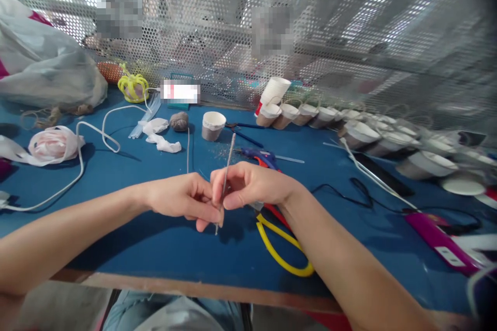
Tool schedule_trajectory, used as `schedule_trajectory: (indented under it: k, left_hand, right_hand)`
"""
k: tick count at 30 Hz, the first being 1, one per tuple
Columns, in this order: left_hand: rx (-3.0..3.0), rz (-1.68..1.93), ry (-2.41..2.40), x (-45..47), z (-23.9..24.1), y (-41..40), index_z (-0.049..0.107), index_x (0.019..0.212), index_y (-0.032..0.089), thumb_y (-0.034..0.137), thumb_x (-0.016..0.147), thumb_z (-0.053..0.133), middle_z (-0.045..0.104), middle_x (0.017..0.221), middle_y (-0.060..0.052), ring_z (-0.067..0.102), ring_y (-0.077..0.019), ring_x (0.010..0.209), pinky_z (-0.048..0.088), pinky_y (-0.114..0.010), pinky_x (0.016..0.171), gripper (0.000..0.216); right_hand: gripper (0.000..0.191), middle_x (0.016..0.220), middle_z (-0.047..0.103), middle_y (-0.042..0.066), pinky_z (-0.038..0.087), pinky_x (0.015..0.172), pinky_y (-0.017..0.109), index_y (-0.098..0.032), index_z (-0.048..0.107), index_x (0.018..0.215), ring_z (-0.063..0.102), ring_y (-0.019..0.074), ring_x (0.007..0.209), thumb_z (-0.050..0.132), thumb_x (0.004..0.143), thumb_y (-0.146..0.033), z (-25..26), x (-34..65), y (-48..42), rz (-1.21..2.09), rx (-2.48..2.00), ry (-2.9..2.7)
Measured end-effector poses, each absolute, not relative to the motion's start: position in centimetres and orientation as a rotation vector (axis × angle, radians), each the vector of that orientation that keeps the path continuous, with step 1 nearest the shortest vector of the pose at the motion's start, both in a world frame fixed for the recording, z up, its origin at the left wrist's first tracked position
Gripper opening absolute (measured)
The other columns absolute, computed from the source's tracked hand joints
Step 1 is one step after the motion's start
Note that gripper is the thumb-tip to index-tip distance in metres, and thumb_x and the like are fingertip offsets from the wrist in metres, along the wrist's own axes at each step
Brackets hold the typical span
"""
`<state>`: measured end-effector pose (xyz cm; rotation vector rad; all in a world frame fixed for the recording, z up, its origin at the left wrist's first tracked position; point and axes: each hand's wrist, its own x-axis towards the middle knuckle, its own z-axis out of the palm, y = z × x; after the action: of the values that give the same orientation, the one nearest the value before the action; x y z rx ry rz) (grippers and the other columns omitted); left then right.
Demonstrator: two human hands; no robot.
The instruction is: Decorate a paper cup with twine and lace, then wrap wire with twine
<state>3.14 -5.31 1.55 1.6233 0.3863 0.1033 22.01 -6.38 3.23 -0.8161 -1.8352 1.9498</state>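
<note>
Between my two hands is a thin grey rod (230,155), tilted slightly and wrapped-looking like yarn over wire. My left hand (186,199) pinches it near its lower end, with the thumb and fingers together. Higher up, my right hand (254,186) has its thumb and fingertips closed around the rod. A second thin grey rod (188,150) lies just beyond my left hand. Behind the hands are a small wrapped paper cup (213,126) and a ball of grey yarn (179,121). Yellow-handled scissors (285,248) lie partly under my right forearm.
A blue glue gun (258,154) and pliers (246,134) lie past my right hand. Several wrapped cups (361,134) line the right back. A purple power strip (438,243) sits at right, with cables. White ribbon (56,145) and a white cord (81,165) occupy the left.
</note>
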Motion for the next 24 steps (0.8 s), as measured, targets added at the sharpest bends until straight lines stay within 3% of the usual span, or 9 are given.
schedule_trajectory:
  k: [5,10,15,19,24]
  left_hand:
    - [1.605,0.096,0.391,3.4,1.7,-5.5,0.065,0.072,0.013,0.024,0.079,0.055,0.053,0.051,0.003,0.036,-0.0043,0.043,0.027,-0.016,0.040,0.016]
    - [1.589,0.128,0.417,3.4,1.5,-5.5,0.064,0.074,0.012,0.026,0.078,0.056,0.053,0.051,0.002,0.036,-0.0044,0.043,0.026,-0.016,0.039,0.017]
    - [1.627,0.173,0.433,3.2,1.5,-5.1,0.062,0.078,0.012,0.028,0.079,0.055,0.053,0.054,0.001,0.037,-0.0047,0.046,0.027,-0.016,0.041,0.018]
    - [1.684,0.238,0.495,2.9,1.9,-4.8,0.061,0.079,0.013,0.025,0.079,0.052,0.056,0.058,0.001,0.039,-0.0051,0.047,0.029,-0.015,0.042,0.015]
    - [1.766,0.325,0.556,2.8,1.9,-4.7,0.060,0.081,0.014,0.019,0.075,0.055,0.061,0.064,0.000,0.052,-0.0086,0.057,0.037,-0.017,0.051,0.009]
  right_hand:
    - [0.012,0.073,0.059,-0.001,0.044,0.071,0.026,-0.013,0.064,0.074,0.057,0.0107,0.073,0.070,0.067,-0.021,3.2,22.1,-6.6,2.009,-0.802,-1.793]
    - [0.009,0.064,0.057,-0.004,0.041,0.050,0.018,-0.013,0.063,0.076,0.050,0.0047,0.052,0.067,0.071,-0.020,3.4,22.3,-6.8,1.965,-0.907,-1.847]
    - [0.011,0.063,0.057,-0.003,0.040,0.042,0.015,-0.014,0.058,0.074,0.057,0.0067,0.052,0.063,0.075,-0.024,3.8,22.3,-7.3,1.888,-1.012,-1.840]
    - [0.016,0.068,0.058,-0.001,0.044,0.046,0.018,-0.014,0.055,0.074,0.057,0.0084,0.059,0.061,0.076,-0.028,3.5,22.6,-7.6,1.731,-1.074,-1.815]
    - [0.014,0.063,0.059,-0.002,0.043,0.050,0.019,-0.015,0.053,0.078,0.053,0.0063,0.051,0.057,0.080,-0.028,2.8,22.7,-7.7,1.667,-1.137,-1.825]
